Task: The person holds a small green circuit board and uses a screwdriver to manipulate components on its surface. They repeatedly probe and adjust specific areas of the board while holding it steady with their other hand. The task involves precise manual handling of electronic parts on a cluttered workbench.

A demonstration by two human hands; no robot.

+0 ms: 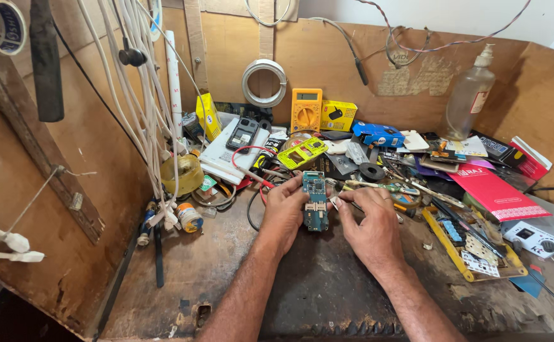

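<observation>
Two hands, left hand (283,212), right hand (369,221), gripping circuit board (315,201).

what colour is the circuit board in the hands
Blue-green circuit board with small metal parts, held between both hands; clearest in the head view.

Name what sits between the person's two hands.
A small blue-green circuit board, gripped by the left hand and touched by the right hand, head view.
</observation>
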